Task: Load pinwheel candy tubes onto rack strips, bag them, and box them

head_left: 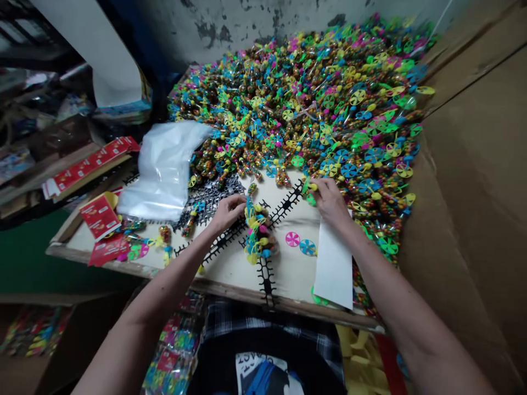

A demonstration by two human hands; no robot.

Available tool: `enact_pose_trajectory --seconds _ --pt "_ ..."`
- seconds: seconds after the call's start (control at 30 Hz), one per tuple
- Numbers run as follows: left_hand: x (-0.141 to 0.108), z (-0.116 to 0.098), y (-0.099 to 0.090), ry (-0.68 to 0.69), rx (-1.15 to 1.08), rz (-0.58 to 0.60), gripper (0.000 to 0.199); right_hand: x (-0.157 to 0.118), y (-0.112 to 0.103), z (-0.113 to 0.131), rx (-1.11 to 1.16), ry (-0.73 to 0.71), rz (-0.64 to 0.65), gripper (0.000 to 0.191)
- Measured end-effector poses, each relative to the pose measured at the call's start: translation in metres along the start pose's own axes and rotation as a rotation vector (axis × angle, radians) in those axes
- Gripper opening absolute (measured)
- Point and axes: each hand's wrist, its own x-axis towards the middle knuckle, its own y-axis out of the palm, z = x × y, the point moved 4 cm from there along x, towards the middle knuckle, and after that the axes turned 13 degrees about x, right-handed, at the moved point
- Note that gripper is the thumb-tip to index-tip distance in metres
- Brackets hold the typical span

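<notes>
The right hand (329, 202) is closed in a pinch, thumb and fingers on a small pinwheel tube (309, 186) with a green wheel, right at the heap's near edge. The left hand (226, 214) is curled, its fingertips closed on the top of a loose bunch of pinwheel tubes (259, 233) – clear sleeves packed with small coloured balls, yellow and blue wheels tangled among them. That bunch lies near the middle of the pale board table (78, 247), between the hands.

Black plastic ladder strips (286, 206) cross the board around the bunch, one running under the left wrist and another reaching toward the table's front edge; more are piled in a dark tangle (209, 200) just left of the hands. Two loose wheels, one pink (292, 238) and one blue (307, 247), lie just right of the bunch, beside a sheet of white paper (333, 269) under the right forearm.

Filling the far half of the table and standing in the way beyond both hands is a huge heap of pinwheel tubes (300, 104), banked against a stained concrete wall (247, 27) and a cardboard sheet (465, 192) on the right. A translucent plastic bag (164, 170) slumps at the far left corner, with red printed cards (100, 216) scattered near it – more are stacked on a shelf (90, 167) beyond.
</notes>
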Motion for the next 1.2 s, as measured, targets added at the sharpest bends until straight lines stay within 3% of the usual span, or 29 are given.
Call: enact_pose_trajectory --seconds 0.2,0.33,0.5,0.63,0.77,0.83,1.03,1.2 --pt "-0.009 0.004 -0.013 -0.079 0.300 -0.016 0.031 -0.020 0.002 0.010 -0.355 0.016 0.150 0.037" --pt "-0.004 -0.007 -0.014 -0.014 0.482 -0.086 0.029 -0.013 0.011 0.019 -0.417 -0.007 0.201 0.035" --pt "0.001 -0.001 0.003 -0.045 0.380 0.056 0.024 0.004 0.020 0.018 -0.178 0.090 0.122 0.033" --pt "0.016 -0.002 0.014 -0.062 0.224 0.165 0.027 0.013 0.037 0.019 0.101 0.138 0.180 0.033" --pt "0.036 -0.013 0.027 -0.125 0.051 0.381 0.025 0.019 0.057 0.028 0.204 0.167 0.188 0.030" --pt "0.045 -0.017 0.032 -0.159 -0.009 0.431 0.019 0.021 0.066 0.032 0.240 0.201 0.197 0.029" --pt "0.057 -0.010 0.034 -0.309 -0.025 0.340 0.019 0.024 0.079 0.036 0.336 0.201 0.252 0.029" --pt "0.060 -0.009 0.032 -0.279 0.011 0.265 0.022 0.026 0.077 0.023 0.388 0.221 0.176 0.024"
